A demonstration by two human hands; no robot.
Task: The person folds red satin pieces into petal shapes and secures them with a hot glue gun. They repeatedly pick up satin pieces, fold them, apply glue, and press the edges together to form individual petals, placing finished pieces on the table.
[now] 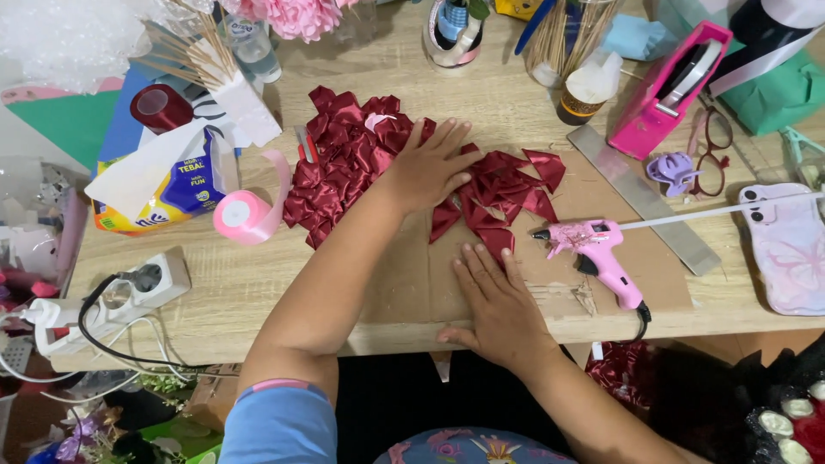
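Note:
A heap of dark red satin ribbon petals (352, 159) lies on a brown cardboard sheet (412, 283) on the wooden table (249, 288). My left hand (430, 167) rests flat on the heap with fingers spread, splitting it into a left mass and a smaller right cluster (507, 185). My right hand (494, 305) lies flat on the cardboard near the table's front edge, fingers together and pointing at the right cluster, holding nothing.
A pink glue gun (597, 249) stands right of my right hand, beside a metal ruler (644, 198). A pink ribbon roll (245, 215), tissue pack (168, 176) and power strip (112, 301) sit left. Pink tape dispenser (670, 90), glasses (713, 150) and phone (786, 245) are right.

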